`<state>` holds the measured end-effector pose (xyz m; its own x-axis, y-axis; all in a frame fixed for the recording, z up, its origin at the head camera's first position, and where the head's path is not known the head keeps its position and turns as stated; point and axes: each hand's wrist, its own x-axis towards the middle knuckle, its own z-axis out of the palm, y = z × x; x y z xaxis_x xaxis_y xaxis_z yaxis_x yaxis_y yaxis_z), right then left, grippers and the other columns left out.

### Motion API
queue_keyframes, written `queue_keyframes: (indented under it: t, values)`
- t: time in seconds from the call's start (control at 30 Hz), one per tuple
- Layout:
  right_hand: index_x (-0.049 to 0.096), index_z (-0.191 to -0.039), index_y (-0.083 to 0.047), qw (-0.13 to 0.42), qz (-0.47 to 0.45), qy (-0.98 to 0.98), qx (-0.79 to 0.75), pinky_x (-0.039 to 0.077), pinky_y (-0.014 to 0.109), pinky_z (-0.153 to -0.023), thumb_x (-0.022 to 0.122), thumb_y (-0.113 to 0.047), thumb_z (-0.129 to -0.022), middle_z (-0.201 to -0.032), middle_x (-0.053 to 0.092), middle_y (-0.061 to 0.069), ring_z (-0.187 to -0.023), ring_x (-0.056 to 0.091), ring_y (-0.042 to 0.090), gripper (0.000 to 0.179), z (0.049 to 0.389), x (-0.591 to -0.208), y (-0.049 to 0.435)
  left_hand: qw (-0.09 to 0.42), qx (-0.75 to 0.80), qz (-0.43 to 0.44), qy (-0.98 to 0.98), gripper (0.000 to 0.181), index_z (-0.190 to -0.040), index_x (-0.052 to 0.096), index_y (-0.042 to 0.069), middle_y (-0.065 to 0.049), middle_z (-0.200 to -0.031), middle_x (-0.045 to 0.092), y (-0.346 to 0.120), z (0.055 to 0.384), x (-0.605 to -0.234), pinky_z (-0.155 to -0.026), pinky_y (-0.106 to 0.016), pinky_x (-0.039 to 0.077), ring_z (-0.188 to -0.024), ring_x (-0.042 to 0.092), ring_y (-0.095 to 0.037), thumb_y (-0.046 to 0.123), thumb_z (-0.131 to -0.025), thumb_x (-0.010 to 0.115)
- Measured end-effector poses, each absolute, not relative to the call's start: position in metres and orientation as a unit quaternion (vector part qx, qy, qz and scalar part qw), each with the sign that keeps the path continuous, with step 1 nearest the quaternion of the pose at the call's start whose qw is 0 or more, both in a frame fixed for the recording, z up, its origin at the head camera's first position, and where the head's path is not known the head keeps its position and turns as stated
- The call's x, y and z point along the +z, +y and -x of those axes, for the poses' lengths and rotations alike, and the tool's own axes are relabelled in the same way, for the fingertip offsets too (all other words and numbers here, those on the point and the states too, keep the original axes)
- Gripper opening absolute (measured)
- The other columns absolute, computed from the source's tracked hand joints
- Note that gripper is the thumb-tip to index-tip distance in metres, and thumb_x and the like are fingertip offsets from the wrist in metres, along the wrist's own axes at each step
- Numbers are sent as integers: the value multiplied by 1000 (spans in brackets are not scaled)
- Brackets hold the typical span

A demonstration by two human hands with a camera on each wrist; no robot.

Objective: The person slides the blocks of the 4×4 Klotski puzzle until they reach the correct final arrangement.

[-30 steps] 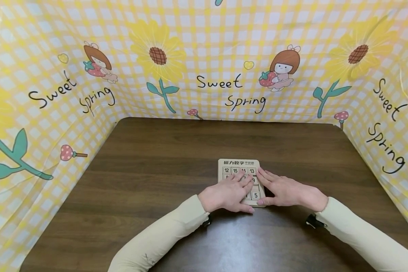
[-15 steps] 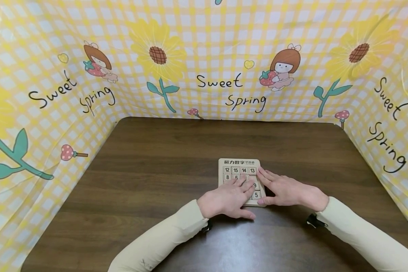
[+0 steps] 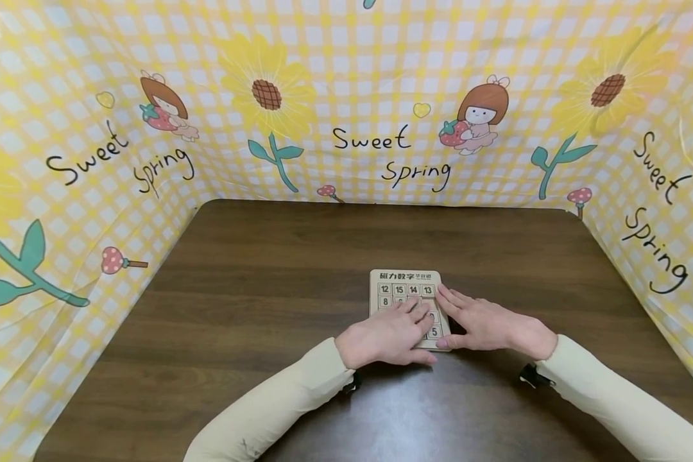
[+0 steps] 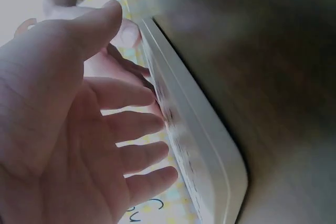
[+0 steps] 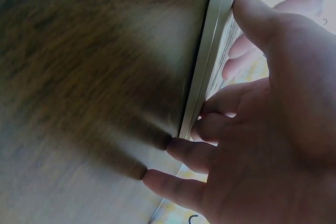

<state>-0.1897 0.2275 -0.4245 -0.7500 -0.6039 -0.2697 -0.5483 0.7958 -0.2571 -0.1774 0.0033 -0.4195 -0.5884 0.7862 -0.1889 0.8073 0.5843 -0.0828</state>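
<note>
A pale wooden number slide puzzle (image 3: 405, 276) lies flat on the table, with dark lettering along its top and square numbered tiles beneath. My left hand (image 3: 384, 337) is over the lower tiles, its fingers extended and fingertips at the tile face; it hides several of them. Along the top row, 12, 15, 14 and 13 can be read. At the puzzle's right side, my right hand (image 3: 487, 324) braces the edge, thumb near the lower corner. In the right wrist view, the thumb (image 5: 257, 19) rests on the puzzle's rim (image 5: 210, 51), with two fingertips down at the table.
A dark brown wood-grain table (image 3: 265, 256) extends around the puzzle. Yellow checked cloth (image 3: 352, 83) printed with sunflowers hangs behind it and on both sides. Black wrist-camera mounts (image 3: 536, 376) show under the sleeves.
The 9 tile has slid down from the second row at the right side. My left hand has drawn back slightly, uncovering more of the upper rows. My right hand has stayed put.
</note>
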Motion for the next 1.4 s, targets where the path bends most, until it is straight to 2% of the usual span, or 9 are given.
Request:
queue_keyframes:
  t: [0.17,0.3,0.47,0.7,1.1,1.4]
  values:
    - [20,-155,-1,174,310,931,-79,34,62,-110,51,-67,-90,-164,11,19,-150,21,38,98,190,-424,227,63,-86,-434,894,76,-151,38,13,-9,-159,35,4,186,-419,-118,-44,32,-148,31,-30,66,-96,39]
    - [20,-155,0,176,309,931,-80,33,61,-111,51,-67,-90,-164,12,19,-150,20,38,98,190,-423,226,70,-78,-424,899,73,-150,39,15,-9,-158,36,4,195,-417,-117,-46,34,-148,30,-31,64,-97,40]
    - [19,-155,0,177,311,931,-78,33,61,-111,52,-66,-91,-164,12,20,-150,20,39,98,190,-422,227,86,-64,-413,904,74,-152,36,13,-9,-161,30,6,207,-417,-120,-45,29,-150,25,-32,62,-97,42]
    - [20,-155,0,169,317,931,-73,33,57,-112,54,-63,-91,-164,13,20,-150,21,39,96,191,-424,227,119,-63,-399,907,78,-155,29,14,-6,-165,20,10,218,-420,-122,-46,25,-153,17,-31,65,-97,39]
    - [20,-155,1,166,320,930,-70,34,56,-112,54,-63,-91,-163,14,21,-149,23,40,96,192,-425,225,158,-49,-387,907,83,-157,24,15,-3,-166,12,10,217,-418,-124,-44,19,-154,8,-29,67,-95,42]
    - [20,-155,1,167,317,930,-76,33,57,-113,52,-66,-91,-163,14,20,-149,22,40,97,191,-424,227,151,-53,-389,907,87,-158,22,14,-4,-166,12,11,210,-418,-124,-42,18,-154,10,-29,69,-93,42]
